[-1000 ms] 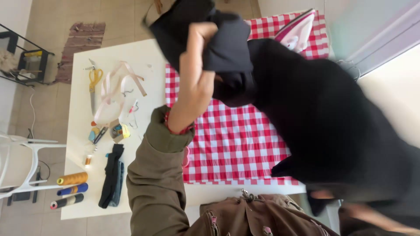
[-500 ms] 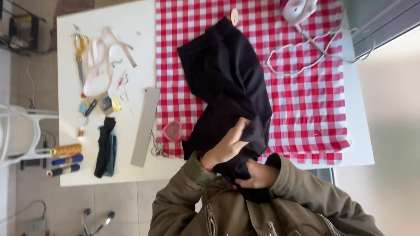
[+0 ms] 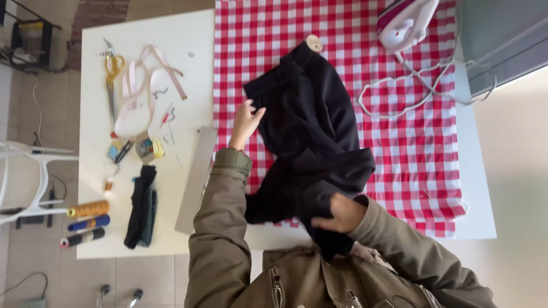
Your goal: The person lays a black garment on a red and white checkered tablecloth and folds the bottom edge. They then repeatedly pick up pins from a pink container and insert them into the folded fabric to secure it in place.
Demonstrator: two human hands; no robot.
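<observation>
Right hand (image 3: 341, 213) closed on a bunched fold of the black garment (image 3: 311, 131) at the near table edge, fingers curled into the cloth. Left hand (image 3: 245, 121) open and flat, fingers spread, fingertips touching the garment's left edge; it grips nothing. Garment lies crumpled on the red-and-white checked cloth (image 3: 399, 159), stretched from the near edge up toward the middle of the table, lower part folded over itself. A round pale wooden button-like disc (image 3: 313, 42) sits at the garment's far end, touching it.

White and pink iron (image 3: 404, 23) on the checked cloth at the far right corner, its white cord (image 3: 411, 85) looping beside the garment, apart from it.

Left of the checked cloth, on bare white table (image 3: 171, 239): grey ruler (image 3: 196, 179) just beside the left sleeve; dark folded cloth (image 3: 141, 208); three thread spools (image 3: 85, 222) at the table's edge; yellow-handled scissors (image 3: 113, 71); pink measuring tape (image 3: 145, 80); small sewing bits near it. White chair (image 3: 23, 182) stands off the table's left side.
</observation>
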